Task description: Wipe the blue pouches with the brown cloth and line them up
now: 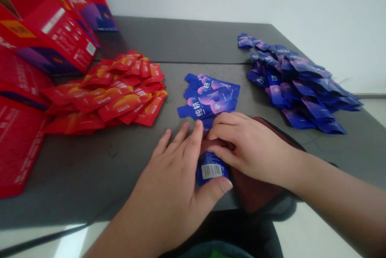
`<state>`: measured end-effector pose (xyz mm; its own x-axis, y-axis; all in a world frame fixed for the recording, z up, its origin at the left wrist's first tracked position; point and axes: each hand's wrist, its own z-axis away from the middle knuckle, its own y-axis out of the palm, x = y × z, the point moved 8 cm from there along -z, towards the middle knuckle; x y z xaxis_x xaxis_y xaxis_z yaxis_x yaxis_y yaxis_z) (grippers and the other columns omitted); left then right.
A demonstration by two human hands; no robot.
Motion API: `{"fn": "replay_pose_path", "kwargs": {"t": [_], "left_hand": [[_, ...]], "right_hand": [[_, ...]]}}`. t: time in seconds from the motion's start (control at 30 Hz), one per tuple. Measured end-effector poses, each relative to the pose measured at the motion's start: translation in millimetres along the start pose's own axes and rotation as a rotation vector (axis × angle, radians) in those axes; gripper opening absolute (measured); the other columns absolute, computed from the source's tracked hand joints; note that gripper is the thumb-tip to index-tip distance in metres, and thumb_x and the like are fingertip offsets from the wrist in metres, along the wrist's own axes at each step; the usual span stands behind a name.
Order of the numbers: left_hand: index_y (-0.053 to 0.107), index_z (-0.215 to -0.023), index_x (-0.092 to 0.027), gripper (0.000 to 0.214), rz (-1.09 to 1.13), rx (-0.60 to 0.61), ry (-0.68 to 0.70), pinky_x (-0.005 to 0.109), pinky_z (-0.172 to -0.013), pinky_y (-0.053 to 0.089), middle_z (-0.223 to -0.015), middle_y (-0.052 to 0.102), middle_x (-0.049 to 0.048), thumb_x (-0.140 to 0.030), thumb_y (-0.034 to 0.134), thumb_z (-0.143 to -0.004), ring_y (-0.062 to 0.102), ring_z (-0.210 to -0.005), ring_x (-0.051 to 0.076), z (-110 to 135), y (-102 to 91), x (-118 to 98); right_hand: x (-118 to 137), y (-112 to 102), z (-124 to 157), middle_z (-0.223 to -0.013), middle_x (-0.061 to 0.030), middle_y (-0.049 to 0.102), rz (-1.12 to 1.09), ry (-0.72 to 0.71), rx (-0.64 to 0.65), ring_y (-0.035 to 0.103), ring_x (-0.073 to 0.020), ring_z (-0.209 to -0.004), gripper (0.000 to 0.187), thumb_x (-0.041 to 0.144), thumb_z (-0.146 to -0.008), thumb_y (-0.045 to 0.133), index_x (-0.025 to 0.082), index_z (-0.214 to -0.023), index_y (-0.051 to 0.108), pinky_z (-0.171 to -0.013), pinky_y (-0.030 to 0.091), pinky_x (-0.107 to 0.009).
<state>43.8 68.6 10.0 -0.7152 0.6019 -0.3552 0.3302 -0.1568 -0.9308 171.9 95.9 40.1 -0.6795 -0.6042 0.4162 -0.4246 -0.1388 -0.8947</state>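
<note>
My left hand (177, 177) is open, its fingers spread over the table edge and its thumb on the lower end of a blue pouch (211, 170) with a white barcode. Curled fingers and thumb close my right hand (241, 141) at the upper end of that pouch, beside a reddish-brown strip. What lies in its grip is partly hidden. Beneath the right wrist is a flat reddish-brown pad (255, 189) with a dark edge. Just beyond both hands, a few blue-purple pouches (215, 89) lie flat and overlapping, spouts to the left.
A heap of red-orange sachets (120, 97) lies on the left. Blue pouches (295, 81) are piled on the right. Red cartons (51, 29), one with raised flaps, stand at the far left. The grey table (181, 41) has a seam across it and meets a white wall.
</note>
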Motion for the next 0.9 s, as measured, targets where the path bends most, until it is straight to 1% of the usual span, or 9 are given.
{"fn": "replay_pose_path", "kwargs": {"t": [0.07, 0.1, 0.3, 0.43, 0.5, 0.6, 0.67, 0.77, 0.9], "left_hand": [[0.017, -0.17, -0.011, 0.075, -0.011, 0.012, 0.011, 0.062, -0.132, 0.03, -0.174, 0.039, 0.0172, -0.051, 0.041, -0.111, 0.037, -0.162, 0.031, -0.2, 0.0, 0.3], [0.016, -0.171, -0.011, 0.073, -0.015, 0.015, 0.008, 0.061, -0.132, 0.03, -0.173, 0.04, 0.0162, -0.048, 0.039, -0.112, 0.038, -0.161, 0.03, -0.3, 0.1, 0.9], [0.014, -0.17, -0.009, 0.091, -0.032, -0.001, -0.008, 0.059, -0.132, 0.032, -0.173, 0.039, 0.0188, -0.046, 0.061, -0.102, 0.041, -0.16, 0.031, -1.5, 1.2, 2.5], [0.026, -0.166, -0.009, 0.088, -0.027, 0.0, -0.03, 0.058, -0.133, 0.03, -0.173, 0.039, 0.0201, -0.047, 0.066, -0.098, 0.038, -0.161, 0.033, -2.3, 2.2, 4.6], [0.028, -0.166, -0.011, 0.088, -0.022, -0.008, -0.034, 0.058, -0.133, 0.03, -0.174, 0.038, 0.0192, -0.048, 0.068, -0.097, 0.038, -0.161, 0.032, -2.2, 1.6, 5.8], [0.016, -0.169, -0.013, 0.099, 0.013, -0.008, -0.013, 0.058, -0.132, 0.032, -0.174, 0.038, 0.0186, -0.046, 0.071, -0.094, 0.039, -0.161, 0.032, -2.0, 1.4, 5.4], [0.011, -0.17, -0.013, 0.104, 0.035, 0.009, -0.005, 0.059, -0.132, 0.032, -0.173, 0.04, 0.0189, -0.045, 0.072, -0.092, 0.04, -0.16, 0.032, -2.2, 2.4, 5.2], [0.01, -0.171, -0.014, 0.105, 0.037, 0.016, -0.035, 0.06, -0.132, 0.031, -0.173, 0.04, 0.0194, -0.05, 0.072, -0.093, 0.039, -0.161, 0.033, -3.3, 3.0, 7.1], [0.008, -0.172, -0.015, 0.111, 0.04, 0.01, -0.063, 0.06, -0.133, 0.03, -0.174, 0.036, 0.0203, -0.054, 0.075, -0.093, 0.038, -0.161, 0.035, -4.2, 3.6, 8.4]], "right_hand": [[-4.0, -0.9, -0.9, -0.1, -0.0054, 0.068, 0.032, 0.028, -0.011, 0.065, -0.0237, -0.1, 0.01, 0.026, -0.104, 0.066, 0.019, -0.1, 0.071, -0.093, 0.05, -0.039], [-6.1, -1.6, -0.5, -0.1, -0.0058, 0.068, 0.041, 0.047, -0.023, 0.066, -0.024, -0.1, 0.01, 0.026, -0.104, 0.066, 0.019, -0.101, 0.071, -0.092, 0.051, -0.04], [-17.7, -10.0, 7.5, -0.107, -0.0078, 0.071, -0.046, 0.123, -0.143, 0.067, -0.0254, -0.099, 0.009, 0.023, -0.099, 0.069, 0.02, -0.107, 0.072, -0.085, 0.053, -0.039], [-15.9, -25.2, 14.5, -0.107, -0.0064, 0.073, -0.145, 0.113, -0.257, 0.068, -0.0244, -0.099, 0.012, 0.026, -0.098, 0.071, 0.023, -0.11, 0.071, -0.086, 0.054, -0.039], [-5.3, -25.2, 15.7, -0.111, -0.0066, 0.073, -0.213, 0.054, -0.201, 0.068, -0.0234, -0.103, 0.014, 0.026, -0.099, 0.071, 0.022, -0.113, 0.071, -0.089, 0.055, -0.038], [16.9, -9.1, 15.3, -0.113, -0.0058, 0.072, -0.313, -0.061, 0.047, 0.068, -0.0197, -0.105, 0.012, 0.024, -0.102, 0.068, 0.021, -0.114, 0.073, -0.093, 0.054, -0.034], [24.5, 0.2, 14.1, -0.111, -0.0048, 0.072, -0.307, -0.09, 0.149, 0.067, -0.0191, -0.105, 0.011, 0.024, -0.105, 0.065, 0.021, -0.11, 0.074, -0.096, 0.051, -0.035], [22.2, 5.1, 8.1, -0.107, -0.0049, 0.07, -0.241, -0.075, 0.151, 0.064, -0.0209, -0.104, 0.011, 0.024, -0.106, 0.065, 0.02, -0.105, 0.075, -0.099, 0.048, -0.039], [14.7, 5.4, 0.3, -0.106, -0.005, 0.069, -0.185, -0.064, 0.094, 0.063, -0.022, -0.103, 0.007, 0.024, -0.103, 0.068, 0.019, -0.104, 0.073, -0.1, 0.047, -0.04]]}}
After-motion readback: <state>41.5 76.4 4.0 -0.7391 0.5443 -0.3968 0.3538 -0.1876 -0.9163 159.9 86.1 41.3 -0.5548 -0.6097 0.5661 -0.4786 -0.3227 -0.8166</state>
